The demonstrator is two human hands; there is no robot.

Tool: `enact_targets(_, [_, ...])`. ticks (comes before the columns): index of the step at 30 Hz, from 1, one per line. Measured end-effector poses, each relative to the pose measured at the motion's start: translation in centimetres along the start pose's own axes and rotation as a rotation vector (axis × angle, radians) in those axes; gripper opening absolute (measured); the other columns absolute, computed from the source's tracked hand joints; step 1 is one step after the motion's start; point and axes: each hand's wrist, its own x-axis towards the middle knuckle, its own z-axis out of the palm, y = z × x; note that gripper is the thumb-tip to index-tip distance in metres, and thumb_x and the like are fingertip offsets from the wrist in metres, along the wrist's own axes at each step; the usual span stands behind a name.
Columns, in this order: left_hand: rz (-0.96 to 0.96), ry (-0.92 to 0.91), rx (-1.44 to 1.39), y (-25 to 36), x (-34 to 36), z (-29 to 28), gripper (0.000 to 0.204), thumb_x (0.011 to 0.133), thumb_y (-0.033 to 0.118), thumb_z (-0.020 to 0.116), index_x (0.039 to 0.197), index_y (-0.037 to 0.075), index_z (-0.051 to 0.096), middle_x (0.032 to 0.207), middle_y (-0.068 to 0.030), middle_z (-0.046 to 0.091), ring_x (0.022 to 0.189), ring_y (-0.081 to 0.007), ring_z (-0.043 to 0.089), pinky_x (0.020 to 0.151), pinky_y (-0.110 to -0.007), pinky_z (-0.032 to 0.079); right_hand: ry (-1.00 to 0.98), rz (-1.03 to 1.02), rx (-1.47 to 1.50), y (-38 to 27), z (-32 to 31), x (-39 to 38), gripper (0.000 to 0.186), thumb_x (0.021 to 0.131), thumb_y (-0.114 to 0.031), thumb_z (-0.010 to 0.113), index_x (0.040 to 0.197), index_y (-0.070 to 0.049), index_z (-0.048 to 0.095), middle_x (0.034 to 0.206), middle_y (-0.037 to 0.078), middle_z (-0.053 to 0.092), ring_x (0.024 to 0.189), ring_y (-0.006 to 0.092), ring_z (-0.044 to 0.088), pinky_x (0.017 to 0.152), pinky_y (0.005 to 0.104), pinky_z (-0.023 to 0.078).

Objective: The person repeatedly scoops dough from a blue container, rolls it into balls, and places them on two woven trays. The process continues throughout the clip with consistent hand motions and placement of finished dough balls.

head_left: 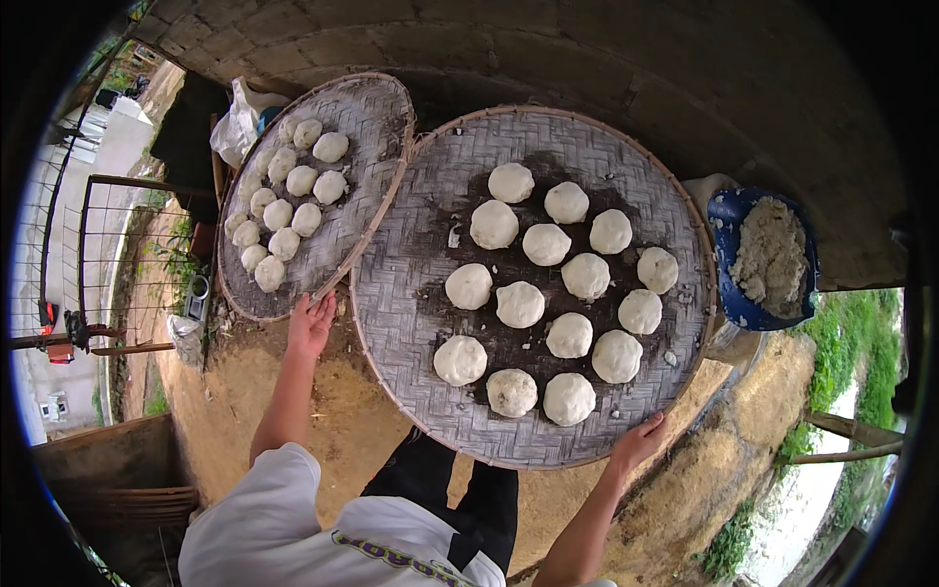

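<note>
Two round woven bamboo trays lie side by side before me, their rims meeting. On the larger right tray (401, 249) sit several round white dough balls (519, 304), spaced apart over a dark damp patch. The left tray (377, 122) slopes and carries smaller white dough balls (300, 180) in a closer group. My left hand (313, 324) holds the near rim of the left tray, fingers at the edge. At the near right rim of the larger tray, my right hand (640, 439) grips with its thumb along the edge; its other fingers are partly hidden beneath.
A blue basin (725, 259) of pale crumbly dough stands right of the large tray. Behind rises a block wall (587, 59). A white plastic bag (238, 122) sits beyond the left tray. Wire fencing (137, 254) stands at left; bare earth (362, 401) lies below.
</note>
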Motion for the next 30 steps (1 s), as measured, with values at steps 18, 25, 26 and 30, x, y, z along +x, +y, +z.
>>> enact_targets(18, [0.003, 0.037, -0.038, 1.0, 2.6, 1.7, 0.032, 0.109, 0.016, 0.047, 0.127, -0.011, 0.048, 0.125, -0.0277, 0.062, 0.118, -0.0363, 0.064, 0.104, -0.045, 0.058, 0.081, 0.120, 0.113, 1.3, -1.4, -5.4, 0.049, 0.112, -0.029, 0.042, 0.135, 0.012, 0.054, 0.131, 0.027, 0.063, 0.119, 0.0361, 0.061, 0.103, 0.0418, 0.047])
enact_targets(25, [0.013, 0.065, -0.014, 1.7, 4.7, 3.4, 0.031, 0.109, 0.017, 0.047, 0.125, -0.010, 0.049, 0.123, -0.0263, 0.064, 0.117, -0.0346, 0.065, 0.104, -0.044, 0.057, 0.043, 0.227, 0.052, -0.8, -1.9, -5.9, 0.055, 0.112, -0.031, 0.045, 0.144, 0.013, 0.048, 0.142, 0.030, 0.056, 0.130, 0.0379, 0.057, 0.110, 0.0413, 0.045])
enact_targets(26, [0.009, 0.085, -0.011, 1.6, 4.8, 3.5, 0.030, 0.110, 0.017, 0.047, 0.125, -0.010, 0.049, 0.123, -0.0261, 0.063, 0.117, -0.0344, 0.065, 0.104, -0.043, 0.057, 0.054, 0.204, 0.066, -0.6, -1.9, -6.0, 0.055, 0.112, -0.031, 0.044, 0.144, 0.013, 0.048, 0.142, 0.031, 0.057, 0.129, 0.0388, 0.057, 0.109, 0.0421, 0.045])
enact_targets(30, [0.013, 0.087, -0.004, 1.5, 5.4, 3.9, 0.031, 0.110, 0.017, 0.048, 0.125, -0.009, 0.050, 0.123, -0.0258, 0.063, 0.116, -0.0344, 0.065, 0.104, -0.043, 0.057, 0.046, 0.163, 0.055, 0.4, -1.8, -5.9, 0.055, 0.112, -0.032, 0.043, 0.142, 0.014, 0.049, 0.139, 0.032, 0.057, 0.129, 0.0406, 0.057, 0.109, 0.0435, 0.045])
